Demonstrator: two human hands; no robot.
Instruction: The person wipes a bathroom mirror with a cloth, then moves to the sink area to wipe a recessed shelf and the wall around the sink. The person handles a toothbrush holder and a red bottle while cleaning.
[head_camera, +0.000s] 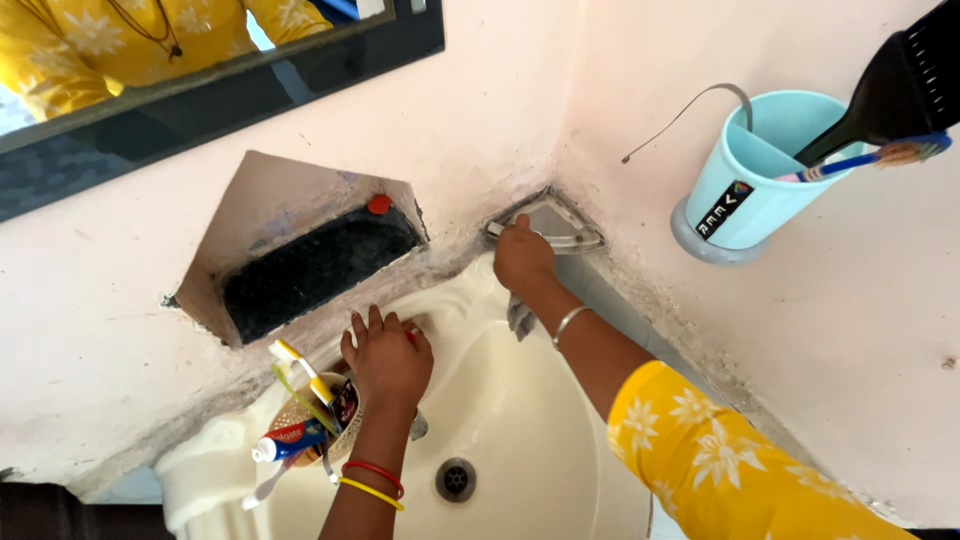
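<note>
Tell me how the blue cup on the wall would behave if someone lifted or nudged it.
The blue cup looks like thin plastic, so probably light and fairly stiff. The black brush and the toothbrush lean out over one side, so it may tip that way once lifted off its grey holder.

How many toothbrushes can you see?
3, maybe more hidden. One blue toothbrush leans in the blue wall cup. Two, a white-and-orange toothbrush and a yellow-green toothbrush, stand in the holder beside the left hand.
</note>
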